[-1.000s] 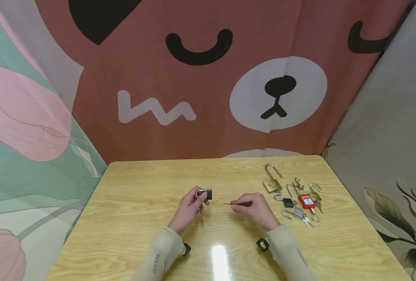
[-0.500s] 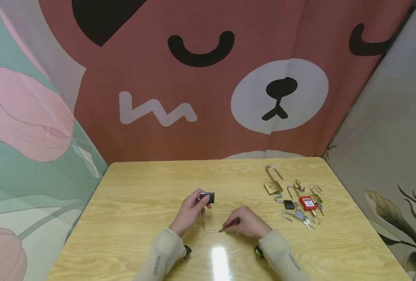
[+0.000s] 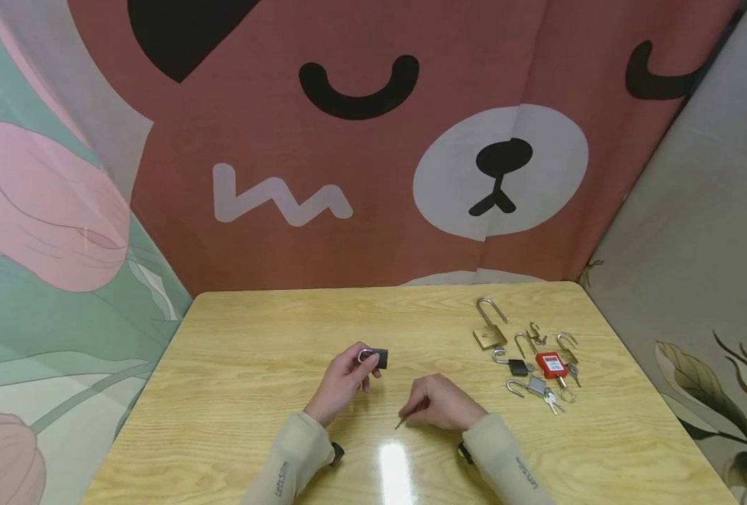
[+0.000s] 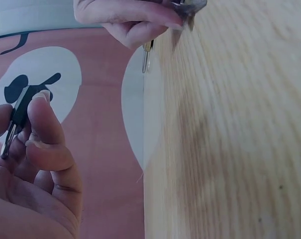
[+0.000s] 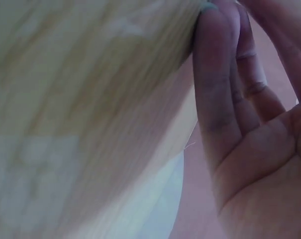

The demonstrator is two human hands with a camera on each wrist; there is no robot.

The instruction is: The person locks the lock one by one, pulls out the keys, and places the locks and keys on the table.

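My left hand (image 3: 340, 386) pinches a small black padlock (image 3: 381, 359) between thumb and fingers, above the middle of the table. Its silver shackle points left, into the hand. In the left wrist view the dark padlock body (image 4: 23, 108) stands between the thumb and fingertips. To the right and nearer the camera, my right hand (image 3: 444, 403) pinches a thin key (image 3: 400, 423) low over the wood, its tip angled down and left. The key's flat metal (image 4: 190, 8) shows at the top of the left wrist view. Most of it is hidden by the fingers in the right wrist view.
Several open padlocks lie at the right of the wooden table (image 3: 234, 351): a large brass one (image 3: 489, 337), a black one (image 3: 517, 367), a grey one (image 3: 536, 386) beside silver keys (image 3: 552, 400), and a red one (image 3: 551, 365). A printed curtain (image 3: 253, 252) hangs behind.
My right hand has come down toward the table and nearer the camera, turning the key from level to pointing down. My left hand with the padlock has shifted slightly right and down.
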